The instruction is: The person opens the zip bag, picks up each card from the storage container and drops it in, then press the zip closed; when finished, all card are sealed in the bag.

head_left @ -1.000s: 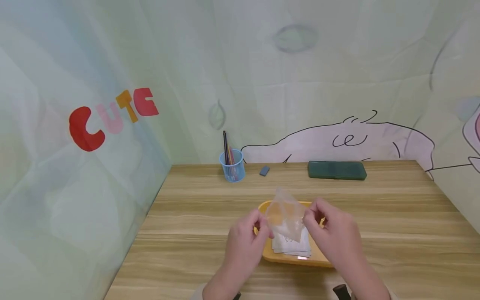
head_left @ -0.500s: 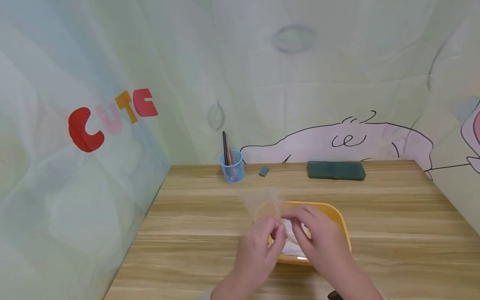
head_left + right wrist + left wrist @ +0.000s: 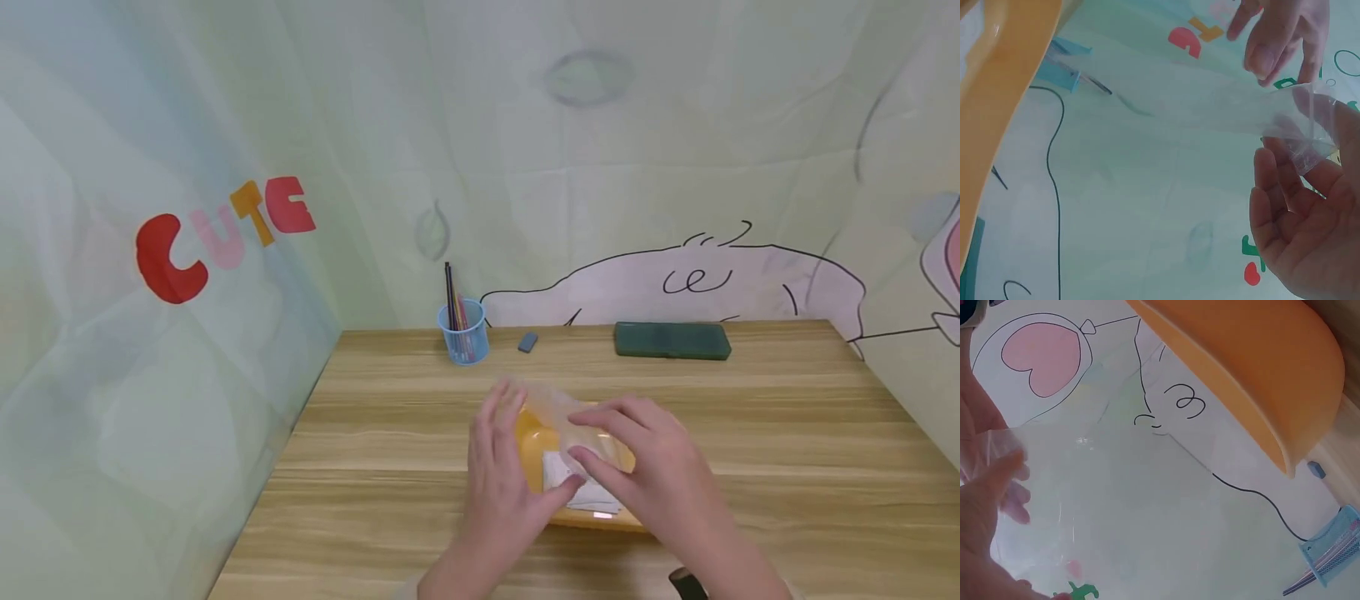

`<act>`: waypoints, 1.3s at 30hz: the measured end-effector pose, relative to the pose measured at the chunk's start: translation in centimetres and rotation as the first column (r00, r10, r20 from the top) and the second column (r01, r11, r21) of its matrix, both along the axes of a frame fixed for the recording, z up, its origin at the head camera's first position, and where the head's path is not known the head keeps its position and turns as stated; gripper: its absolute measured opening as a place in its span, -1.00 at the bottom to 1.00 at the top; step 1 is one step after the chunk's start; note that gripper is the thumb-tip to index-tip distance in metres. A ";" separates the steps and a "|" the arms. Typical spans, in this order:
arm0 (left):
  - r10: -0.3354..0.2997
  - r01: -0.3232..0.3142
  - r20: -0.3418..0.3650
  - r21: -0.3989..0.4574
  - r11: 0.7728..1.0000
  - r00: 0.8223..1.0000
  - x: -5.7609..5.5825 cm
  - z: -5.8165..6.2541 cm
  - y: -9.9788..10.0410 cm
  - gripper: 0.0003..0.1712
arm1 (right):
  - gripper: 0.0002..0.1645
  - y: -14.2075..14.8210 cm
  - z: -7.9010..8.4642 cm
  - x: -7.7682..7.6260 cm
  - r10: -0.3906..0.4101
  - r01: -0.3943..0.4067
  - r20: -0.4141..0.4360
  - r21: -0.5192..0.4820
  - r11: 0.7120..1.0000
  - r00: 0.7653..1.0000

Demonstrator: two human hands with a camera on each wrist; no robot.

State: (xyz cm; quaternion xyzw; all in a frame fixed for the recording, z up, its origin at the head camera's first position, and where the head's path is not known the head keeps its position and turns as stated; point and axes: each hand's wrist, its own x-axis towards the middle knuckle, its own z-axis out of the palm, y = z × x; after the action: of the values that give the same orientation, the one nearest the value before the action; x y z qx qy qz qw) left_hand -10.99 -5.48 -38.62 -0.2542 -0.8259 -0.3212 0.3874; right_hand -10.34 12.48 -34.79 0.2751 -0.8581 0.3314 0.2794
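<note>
A clear plastic bag is held up above a yellow-orange tray. My right hand holds it near its end, between thumb and curled fingers; in the right wrist view the bag stretches away to the left from that hand. On the bag's near left side, my left hand has its fingers raised and its thumb spread apart, and nothing is gripped in it. White printed packets lie stacked in the tray. Both hands partly hide the tray.
Along the back of the wooden table stand a blue mesh cup with pens, a small grey-blue eraser and a dark green case. Printed fabric walls rise behind and at the sides.
Both hands pinched the bag one second ago, and drew closer together. Now the left hand's fingers have spread off it, while the bag stays with the right hand.
</note>
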 end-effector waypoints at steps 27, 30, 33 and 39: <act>0.050 -0.061 -0.181 -0.057 0.996 0.982 -1.2 0.0 -0.6 0.23 | -0.48 -1.6 -0.5 0.3 0.055 -0.044 0.126 -0.089 0.995 0.991; 0.042 -0.054 -0.194 -0.056 0.997 0.980 -1.3 0.1 -1.0 0.02 | -0.43 -1.6 -0.5 0.4 0.004 0.004 0.149 -0.052 0.999 0.989; 0.031 -0.046 -0.198 -0.070 0.996 0.980 -1.4 0.3 -1.3 -0.11 | -0.40 -1.6 -0.6 0.4 -0.006 0.015 0.195 -0.042 0.999 0.981; -0.001 -0.006 -0.046 -0.147 0.989 0.999 -1.8 0.6 -2.3 -0.02 | -0.54 -1.5 -1.2 0.2 0.047 -0.010 0.363 -0.104 0.995 0.931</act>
State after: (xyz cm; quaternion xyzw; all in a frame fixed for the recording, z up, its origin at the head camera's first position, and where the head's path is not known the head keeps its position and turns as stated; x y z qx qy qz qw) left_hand -12.83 -7.77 -37.99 -0.2881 -0.8387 -0.2531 0.3867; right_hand -10.16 10.96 -35.96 0.2070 -0.8732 0.4235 0.1240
